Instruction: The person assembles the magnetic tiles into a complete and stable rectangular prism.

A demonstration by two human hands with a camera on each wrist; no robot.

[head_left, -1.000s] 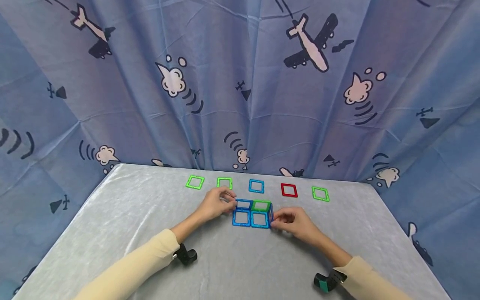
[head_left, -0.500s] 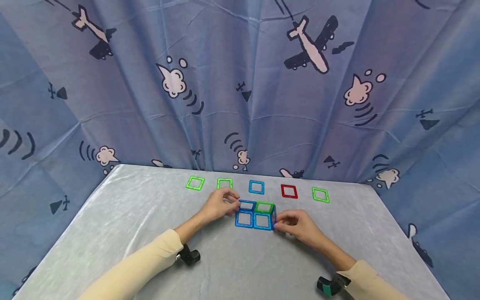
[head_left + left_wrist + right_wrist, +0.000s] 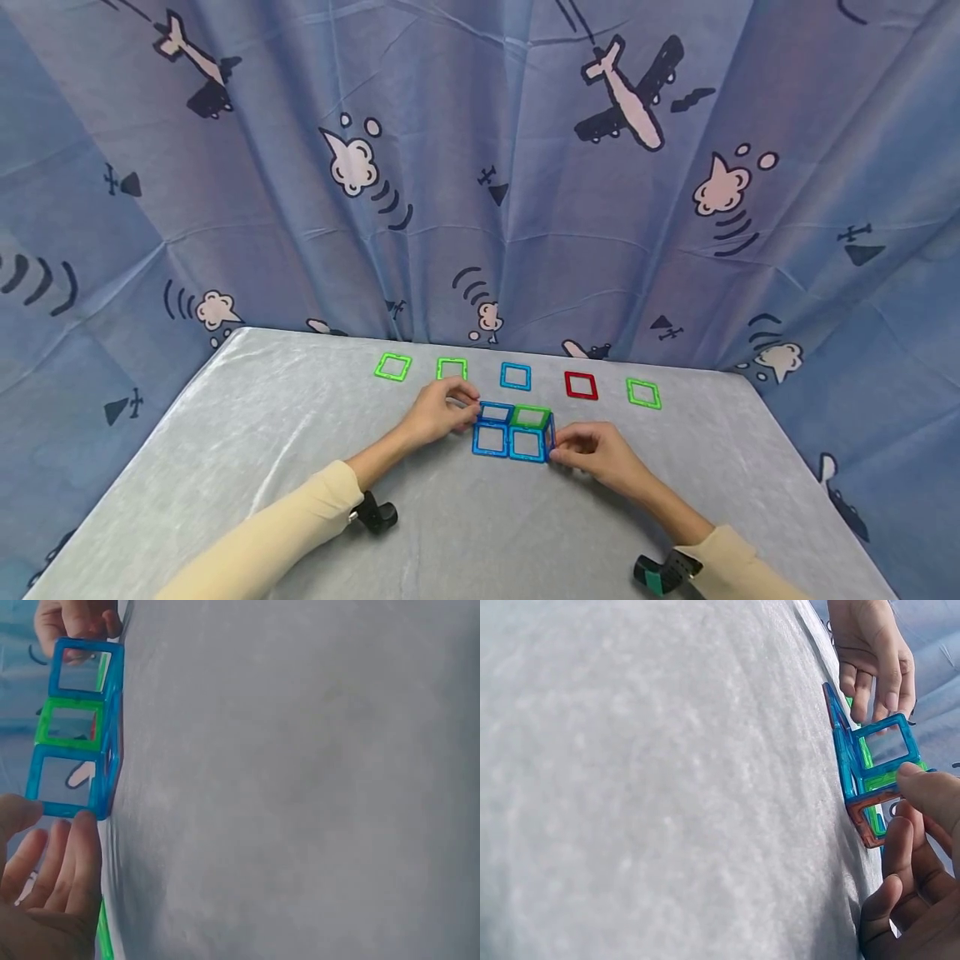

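Note:
A box-like build of magnetic tiles stands mid-table between both hands. In the head view, two blue tiles (image 3: 491, 454) face the front, with another blue tile (image 3: 497, 405) and a green tile (image 3: 531, 408) above and behind. My left hand (image 3: 441, 407) pinches the left end; the left wrist view has its thumb and fingers at the edge of a blue tile (image 3: 66, 811). At the right end, my right hand (image 3: 600, 450) pinches the side, its thumb on a corner in the right wrist view. A reddish-brown tile (image 3: 861, 821) shows at that end. Some inner tiles are hidden.
Behind the build lies a row of loose tiles: a green tile (image 3: 393, 378), a second green tile (image 3: 452, 361) partly behind the left hand, a blue tile (image 3: 515, 388), a red tile (image 3: 581, 396) and a green tile (image 3: 644, 405). A patterned curtain (image 3: 420, 167) hangs beyond the table.
Both hands and the tile build between them have shifted slightly to the right, mostly in the first half second. The loose tiles in the back row stay put.

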